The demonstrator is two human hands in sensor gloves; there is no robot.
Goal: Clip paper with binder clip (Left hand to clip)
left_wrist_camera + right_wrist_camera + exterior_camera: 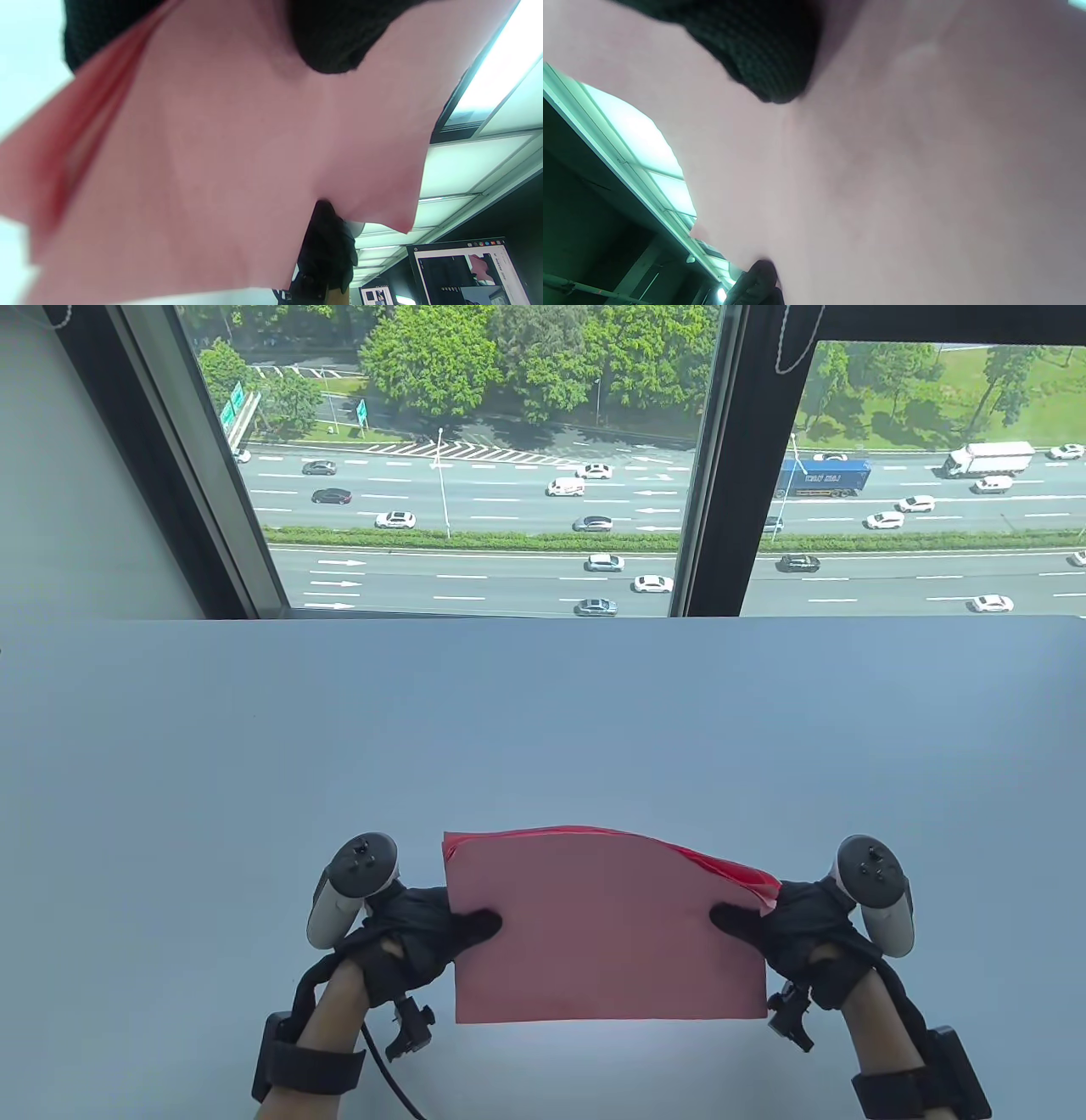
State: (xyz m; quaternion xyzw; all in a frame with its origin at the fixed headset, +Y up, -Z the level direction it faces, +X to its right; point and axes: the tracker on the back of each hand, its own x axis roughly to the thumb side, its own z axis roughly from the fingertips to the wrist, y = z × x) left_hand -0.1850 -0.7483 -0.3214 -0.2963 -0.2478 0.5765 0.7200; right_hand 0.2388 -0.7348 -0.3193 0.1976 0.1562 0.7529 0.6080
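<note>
A stack of pink-red paper sheets (607,929) is held up above the table near its front edge. My left hand (462,931) grips the stack's left edge with the thumb on top. My right hand (740,923) grips the right edge the same way. The sheets fan apart at the far right corner. In the left wrist view the paper (203,169) fills the frame under my gloved thumb (335,38). In the right wrist view the paper (903,169) lies under my thumb (763,55). No binder clip shows in any view.
The pale table (543,729) stretches back to a window (475,458) that looks onto a highway. A cable hangs from my left wrist (386,1073). A monitor (462,271) shows in the left wrist view.
</note>
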